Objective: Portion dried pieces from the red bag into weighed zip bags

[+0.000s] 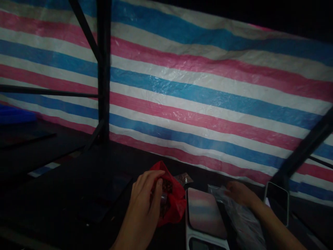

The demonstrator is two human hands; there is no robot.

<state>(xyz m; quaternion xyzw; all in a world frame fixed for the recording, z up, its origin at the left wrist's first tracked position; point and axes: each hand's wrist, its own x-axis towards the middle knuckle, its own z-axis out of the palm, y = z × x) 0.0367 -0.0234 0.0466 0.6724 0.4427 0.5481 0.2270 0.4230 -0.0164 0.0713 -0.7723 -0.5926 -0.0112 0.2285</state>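
- Behind everything, a striped sheet [197,76] is hung; the dark work surface [104,177] below it is poorly lit, so spilled bits could easily be missed.
- The scale [205,213] is set between the two hands. A reading could be spoiled if its plate were brushed by a wrist or loaded by a stray bag edge.
- The clear plastic bags [246,222] are touched at their far end by the right hand [240,193]; whether they are pinched cannot be told. Because the film is thin and crumpled, several layers could be picked up together or dragged onto the scale.
- The red bag [178,208] is placed just left of the scale, with the left hand [145,192] curled over its mouth; how firmly anything is gripped cannot be told. Its soft wall could be tipped by a pull, and the dark contents [168,185] spilled.
- The phone [278,203] could be knocked by the right forearm, which is passed close beside it.
- The small packet [184,178], lying behind the scale, could be pushed farther back by the red bag.
- A clear piece [163,198] is seen by the left thumb; if loosely held, it could be lost among the contents.
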